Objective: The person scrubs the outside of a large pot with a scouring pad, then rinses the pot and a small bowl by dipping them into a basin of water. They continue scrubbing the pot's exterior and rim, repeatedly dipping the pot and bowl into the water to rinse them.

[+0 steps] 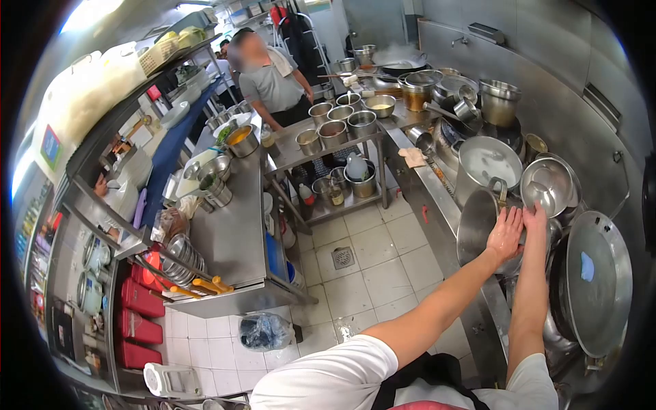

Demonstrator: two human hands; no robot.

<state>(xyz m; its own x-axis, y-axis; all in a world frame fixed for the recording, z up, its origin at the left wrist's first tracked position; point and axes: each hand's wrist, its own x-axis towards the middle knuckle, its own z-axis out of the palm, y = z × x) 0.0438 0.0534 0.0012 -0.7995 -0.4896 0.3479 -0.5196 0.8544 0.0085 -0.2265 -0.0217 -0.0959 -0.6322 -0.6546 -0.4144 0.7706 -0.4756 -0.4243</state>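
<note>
My left hand (506,232) lies with its fingers stretched out against a large round metal lid (473,236), which stands tilted at the edge of the stove counter. A loop handle shows at the lid's top. Close beside it is my right hand (536,217), its fingers pressed together just below a shiny metal bowl (562,181). Whatever the right fingers hold, if anything, is hidden. Behind the hands stands a big metal pot (489,164) with cloudy liquid in it. To the right leans a wide metal disc (601,287) with a light-blue patch on it.
Several pots and a steaming wok (403,66) crowd the far stove. A wheel-less metal rack (328,154) holds several containers. A person in a grey shirt (277,89) stands beyond it. On the left is a steel worktable (236,239); a bag-lined bin (265,331) sits on the tiled floor.
</note>
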